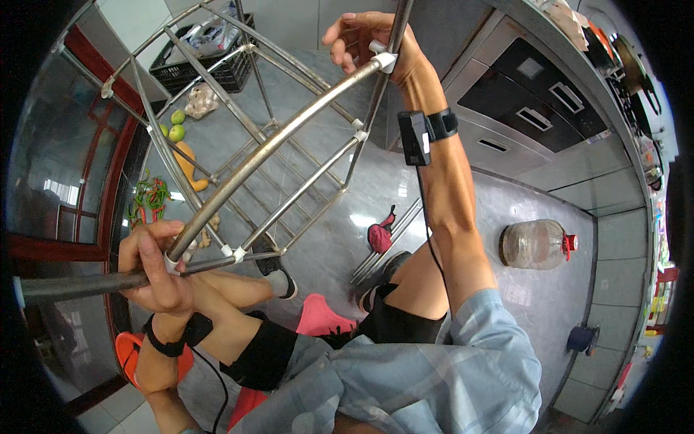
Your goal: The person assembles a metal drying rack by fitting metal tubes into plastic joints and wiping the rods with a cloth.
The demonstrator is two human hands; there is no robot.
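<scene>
A metal tube rack frame [267, 148] with white plastic joints stands tilted in front of me, its bars crossing in several tiers. My left hand [155, 264] is closed around a bar at the near left corner, beside a white connector [171, 263]. At the far right corner, my right hand [365, 42] reaches behind an upright bar next to another white connector [388, 61]. Its fingers are apart and loosely curled, with the bar crossing in front of the palm. Black straps with small devices sit on both wrists.
Loose metal tubes [376, 264] and a small red pouch [379, 237] lie on the floor near my feet. A large clear bottle [535, 244] lies to the right. Beyond the rack are a black crate [231, 76], green fruits [177, 132], a squash [189, 170] and peppers [153, 194].
</scene>
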